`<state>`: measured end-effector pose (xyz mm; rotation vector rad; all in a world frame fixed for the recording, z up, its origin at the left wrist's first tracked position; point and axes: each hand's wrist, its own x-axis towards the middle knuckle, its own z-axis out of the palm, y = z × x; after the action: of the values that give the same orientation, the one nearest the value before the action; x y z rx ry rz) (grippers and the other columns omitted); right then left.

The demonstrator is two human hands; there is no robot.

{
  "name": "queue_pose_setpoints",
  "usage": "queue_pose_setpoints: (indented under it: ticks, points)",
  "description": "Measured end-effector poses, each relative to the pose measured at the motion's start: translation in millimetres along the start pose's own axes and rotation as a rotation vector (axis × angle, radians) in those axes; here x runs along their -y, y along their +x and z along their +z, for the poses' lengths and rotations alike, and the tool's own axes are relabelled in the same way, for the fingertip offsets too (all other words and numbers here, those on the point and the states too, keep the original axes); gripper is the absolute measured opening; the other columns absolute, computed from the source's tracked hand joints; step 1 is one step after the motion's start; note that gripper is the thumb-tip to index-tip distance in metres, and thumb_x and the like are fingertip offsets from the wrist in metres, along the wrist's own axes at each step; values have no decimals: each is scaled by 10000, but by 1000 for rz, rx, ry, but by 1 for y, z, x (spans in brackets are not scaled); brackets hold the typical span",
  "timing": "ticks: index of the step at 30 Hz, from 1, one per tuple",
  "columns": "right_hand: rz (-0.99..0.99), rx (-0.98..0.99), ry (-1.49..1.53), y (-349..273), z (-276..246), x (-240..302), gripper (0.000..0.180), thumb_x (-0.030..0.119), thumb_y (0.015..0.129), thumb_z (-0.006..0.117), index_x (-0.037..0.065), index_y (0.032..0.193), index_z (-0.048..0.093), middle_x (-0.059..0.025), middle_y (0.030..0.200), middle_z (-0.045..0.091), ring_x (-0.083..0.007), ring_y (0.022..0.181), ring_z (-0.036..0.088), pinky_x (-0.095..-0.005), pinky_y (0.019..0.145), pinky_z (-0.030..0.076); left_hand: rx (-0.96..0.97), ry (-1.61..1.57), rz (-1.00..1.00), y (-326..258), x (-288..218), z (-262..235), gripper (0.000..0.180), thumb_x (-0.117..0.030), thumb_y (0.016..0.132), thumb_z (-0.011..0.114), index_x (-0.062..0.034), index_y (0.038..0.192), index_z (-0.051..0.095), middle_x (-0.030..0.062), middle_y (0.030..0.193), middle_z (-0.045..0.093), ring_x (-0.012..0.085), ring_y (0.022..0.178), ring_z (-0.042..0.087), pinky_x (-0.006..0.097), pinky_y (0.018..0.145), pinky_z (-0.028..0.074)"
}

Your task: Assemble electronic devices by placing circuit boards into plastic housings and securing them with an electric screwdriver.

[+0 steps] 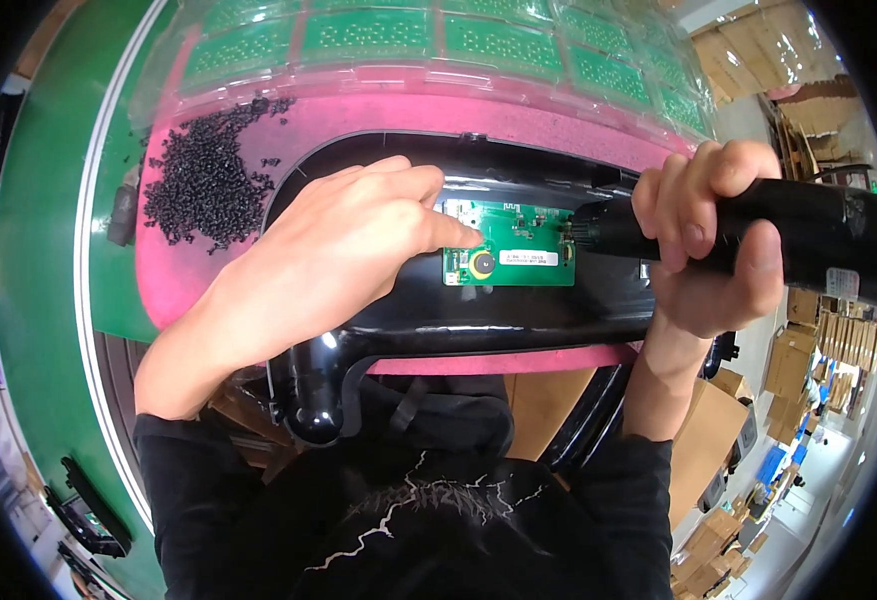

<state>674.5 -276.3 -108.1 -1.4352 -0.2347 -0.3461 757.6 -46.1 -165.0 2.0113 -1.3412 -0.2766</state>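
- The small green circuit board (508, 255) sits in a recess of the black plastic housing (438, 320), which lies across a pink mat (208, 290) in front of the person; the board's long axis runs left to right, level with both hands.
- The left hand (328, 260) lies directly over the board's left end; its fingers are loosely curled, not clenched, and one fingertip (463, 238) presses down on the board's upper left corner, just above a round gold part; it grips nothing.
- The right hand (708, 250) is clenched around a black electric screwdriver (788, 235), held nearly level; the tool's nose (583, 232) points left and meets the board's right edge, so the board lies to the left of these fingers, between the two hands.
- Whether the bit touches a screw I cannot tell; it is hidden by the tool's nose.
- A heap of small black screws (203, 175) lies on the mat, well apart to the left; trays of green boards (428, 40) stand beyond the housing.
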Motion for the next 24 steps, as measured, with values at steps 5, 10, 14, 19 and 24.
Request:
queue_pose_setpoints:
  ticks: [5, 10, 14, 19, 24]
  points:
    - [-74, -9, 133, -3, 25, 19, 349, 335, 845, 650, 64, 991, 487, 22, 663, 479, -81, 514, 434, -264, 536, 361, -39, -124, 16, -5, -2, -8, 255, -25, 731, 696, -48, 984, 706, 89, 776, 576, 266, 728, 602, 373, 646, 489]
    - [-266, -59, 498, -11, 68, 48, 303, 189, 724, 758, 111, 869, 503, 56, 603, 537, -41, 480, 509, -193, 574, 439, -272, -423, 208, -7, -14, -21, 349, -130, 673, 794, -28, 994, 703, 83, 768, 661, 200, 663, 656, 292, 571, 516]
    - [-347, 1, 543, -8, 88, 44, 311, 192, 719, 764, 112, 871, 505, 61, 600, 539, -42, 481, 507, -184, 562, 441, -354, -421, 300, -18, -13, -27, 382, -129, 648, 807, -52, 1011, 715, 68, 731, 663, 173, 638, 653, 281, 553, 515]
    - [-398, 61, 470, -12, 96, 44, 326, 237, 733, 762, 108, 888, 505, 56, 633, 552, -39, 488, 511, -176, 557, 432, -373, -404, 306, -25, -18, -28, 366, -106, 654, 804, -41, 1003, 714, 67, 713, 657, 187, 635, 655, 284, 553, 515]
    - [-189, 70, 178, -10, 96, 54, 355, 290, 733, 755, 101, 906, 509, 55, 634, 549, -33, 501, 527, -176, 557, 422, -309, -450, 198, -28, -15, -32, 371, -29, 687, 776, -18, 1047, 688, 110, 799, 692, 199, 706, 690, 293, 618, 556]
